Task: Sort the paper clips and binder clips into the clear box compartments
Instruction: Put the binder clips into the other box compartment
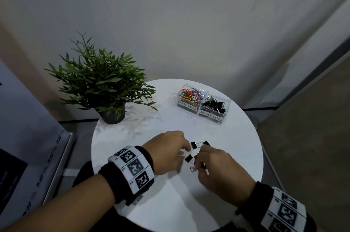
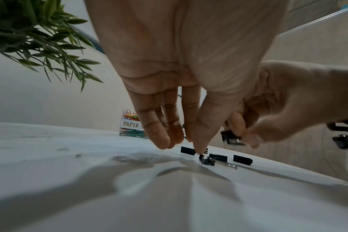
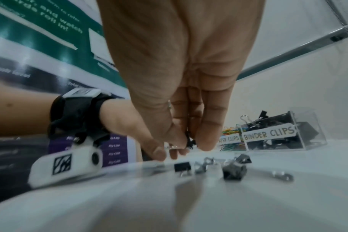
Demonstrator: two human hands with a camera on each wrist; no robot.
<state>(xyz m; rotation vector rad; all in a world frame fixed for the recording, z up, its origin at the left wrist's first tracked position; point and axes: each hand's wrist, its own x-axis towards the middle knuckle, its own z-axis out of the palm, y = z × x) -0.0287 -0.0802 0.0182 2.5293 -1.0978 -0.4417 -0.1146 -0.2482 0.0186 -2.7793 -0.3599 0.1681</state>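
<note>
Right hand [image 1: 217,171] pinches binder clip [image 2: 229,138] near table [image 1: 236,146] centre; left hand's [image 1: 166,152] grip unclear.

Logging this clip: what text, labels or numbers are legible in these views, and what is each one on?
"PAPER CLIPS": label on the clear box, coloured-clip compartment.
"BINDER CLIPS": label on the black-clip compartment beside it.
"and watch", "roll in!": green poster, right wrist view; the rest is blurred.
Wristband digits: too small to read.

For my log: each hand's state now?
Left hand: at a loose clip; grip cannot be told.
Right hand: closed, pinching a binder clip.
</note>
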